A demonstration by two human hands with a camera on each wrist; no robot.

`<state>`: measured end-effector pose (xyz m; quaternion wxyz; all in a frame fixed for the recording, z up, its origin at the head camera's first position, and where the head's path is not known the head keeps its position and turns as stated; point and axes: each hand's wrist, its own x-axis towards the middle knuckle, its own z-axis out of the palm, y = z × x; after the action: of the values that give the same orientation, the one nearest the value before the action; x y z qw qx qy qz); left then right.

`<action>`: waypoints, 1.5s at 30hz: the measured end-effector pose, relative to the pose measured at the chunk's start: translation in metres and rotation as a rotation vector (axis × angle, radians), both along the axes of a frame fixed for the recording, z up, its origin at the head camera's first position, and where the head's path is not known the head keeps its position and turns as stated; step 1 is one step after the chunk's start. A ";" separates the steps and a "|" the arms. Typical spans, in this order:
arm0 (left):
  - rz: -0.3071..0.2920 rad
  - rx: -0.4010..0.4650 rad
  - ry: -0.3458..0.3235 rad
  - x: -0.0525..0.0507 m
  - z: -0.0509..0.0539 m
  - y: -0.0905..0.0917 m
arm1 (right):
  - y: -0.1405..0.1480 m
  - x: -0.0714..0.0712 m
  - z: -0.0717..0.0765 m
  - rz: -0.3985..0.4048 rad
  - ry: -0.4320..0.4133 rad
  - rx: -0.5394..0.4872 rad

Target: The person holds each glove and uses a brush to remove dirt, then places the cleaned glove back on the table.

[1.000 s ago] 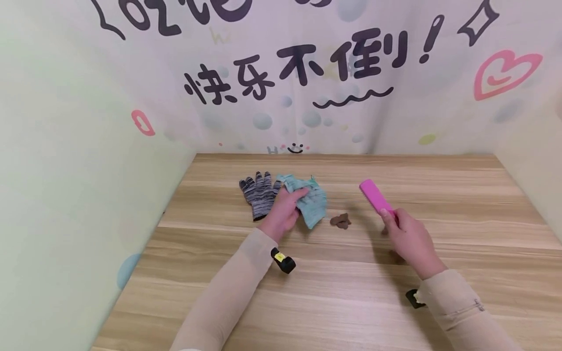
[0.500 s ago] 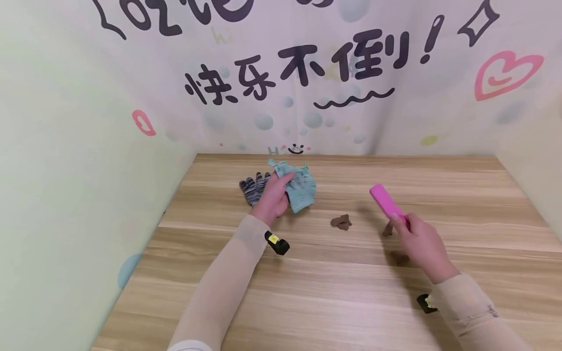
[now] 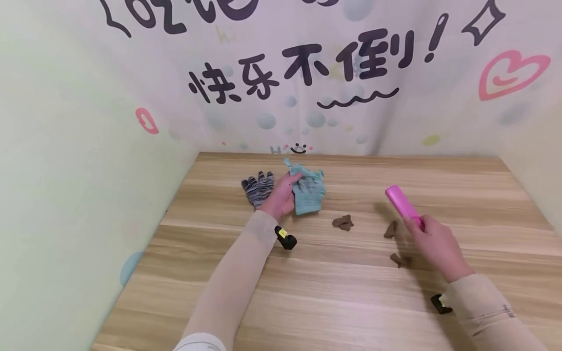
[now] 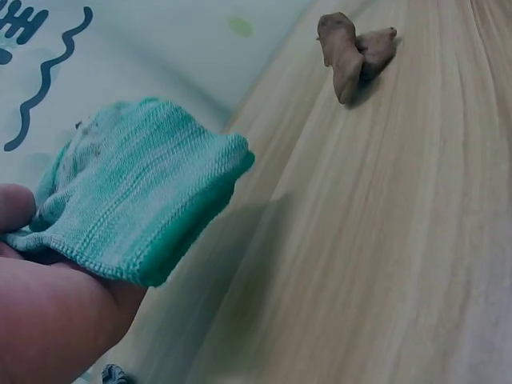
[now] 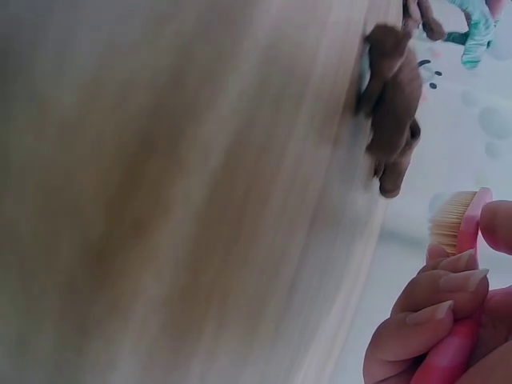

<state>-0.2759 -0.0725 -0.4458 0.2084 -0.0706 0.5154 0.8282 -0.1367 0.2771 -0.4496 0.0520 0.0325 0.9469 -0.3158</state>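
Note:
My left hand [image 3: 280,197] pinches a teal knit glove [image 3: 309,192] above the left-middle of the table, thumb on top. In the left wrist view the cuff of that glove [image 4: 152,192] hangs toward the right, its green inside showing. My right hand [image 3: 439,246] grips a pink brush [image 3: 401,202], raised with its flat back up. Pale bristles [image 5: 452,220] show in the right wrist view, with fingers curled round the handle. Beside my left hand lies a grey and black striped glove [image 3: 258,189], partly covered by that hand.
A brown lumpy piece [image 3: 343,223] lies mid-table between my hands. Two more brown pieces, one upper [image 3: 391,229] and one lower [image 3: 397,260], lie just left of my right hand. A printed cloth [image 3: 281,122] hangs behind the wooden table [image 3: 307,302].
My right hand has moved right with the brush, uncovering the two brown pieces. My left hand shifted left and away with the teal glove, then slightly back right; the glove's cuff swung round.

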 end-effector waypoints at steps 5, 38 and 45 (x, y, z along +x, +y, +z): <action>-0.059 -0.050 0.040 -0.003 -0.004 0.006 | 0.009 -0.001 -0.002 0.006 -0.017 0.009; -0.285 -1.172 0.445 0.019 -0.001 0.003 | 0.029 -0.010 -0.011 0.031 -0.101 0.057; -0.313 -1.274 0.529 0.030 0.002 0.001 | 0.032 -0.006 -0.004 0.025 -0.137 0.117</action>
<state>-0.2460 -0.0717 -0.4438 0.1111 0.0998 0.9372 0.3151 -0.1428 0.3093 -0.4538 0.1183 0.0453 0.9582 -0.2564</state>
